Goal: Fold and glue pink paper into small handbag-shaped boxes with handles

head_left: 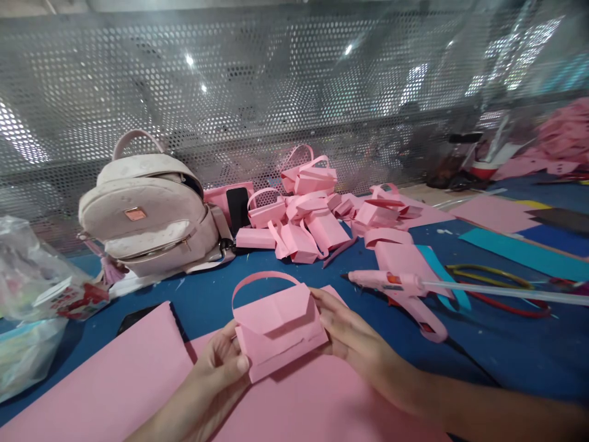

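Note:
A small pink paper bag (280,331) with a flap and a curved handle is held between both hands, over a large pink sheet (317,405). My left hand (216,374) grips its lower left corner, thumb on the front. On the right edge, my right hand (350,331) is closed, its fingers partly behind the bag. A pink glue gun (400,285) with a clear glue stick lies on the blue table, to the right of the bag. Behind the bag, several similar pink paper bags (304,212) lie in a pile.
A cream backpack (147,209) stands at the back left, beside a plastic bag (27,270). Another pink sheet (110,380) lies at the front left. Teal strips (524,252) and coloured loops are on the right. A perforated metal panel (257,80) rises behind the table.

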A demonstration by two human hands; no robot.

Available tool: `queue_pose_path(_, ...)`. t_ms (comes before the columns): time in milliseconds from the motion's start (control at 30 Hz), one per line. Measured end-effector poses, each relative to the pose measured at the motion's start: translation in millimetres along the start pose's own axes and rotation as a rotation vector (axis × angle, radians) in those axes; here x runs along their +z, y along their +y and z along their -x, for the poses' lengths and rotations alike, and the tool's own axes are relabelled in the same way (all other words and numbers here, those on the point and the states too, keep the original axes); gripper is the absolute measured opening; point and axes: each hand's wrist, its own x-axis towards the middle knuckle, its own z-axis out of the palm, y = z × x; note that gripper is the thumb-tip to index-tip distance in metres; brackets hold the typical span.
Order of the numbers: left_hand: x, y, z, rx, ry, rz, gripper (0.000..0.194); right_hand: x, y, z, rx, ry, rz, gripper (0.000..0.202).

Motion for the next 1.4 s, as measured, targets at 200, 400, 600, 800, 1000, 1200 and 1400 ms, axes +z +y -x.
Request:
queue_pose_path(200, 4.1, 0, 2, 0.007, 0.069, -0.046, 0.019, 2, -5, 0, -0.007, -0.119, -0.007, 0.052)
queue_pose_path(400, 20.3, -1, 1, 0.198, 0.342, -0.274, 0.047, 0, 2, -3, -0.015, -0.077, -0.007, 0.054)
queue_pose_path(600, 18.2, 2, 0, 0.298, 0.260, -0.382, 0.026, 1, 7, -4, -0.021, 0.007, 0.105, 0.049)
queue_pose_path(800, 9.3, 8, 1, 0.342, 0.201, -0.502, 0.027, 4, 0, -3, -0.035, 0.064, 0.168, 0.048)
queue_pose_path(1000, 9.1, 3, 1, 0.358, 0.034, -0.534, 0.044, 9, -6, 0, -0.043, 0.133, 0.228, 0.051)
queue_pose_path(1200, 11.2, 3, 4, 0.400, 0.163, -0.602, 0.053, 10, -5, 0, -0.046, 0.101, 0.209, 0.048)
queue_pose_path(1400, 3.9, 6, -1, 0.488, 0.111, -0.650, 0.032, 6, -3, 1, -0.025, 0.113, 0.232, 0.046)
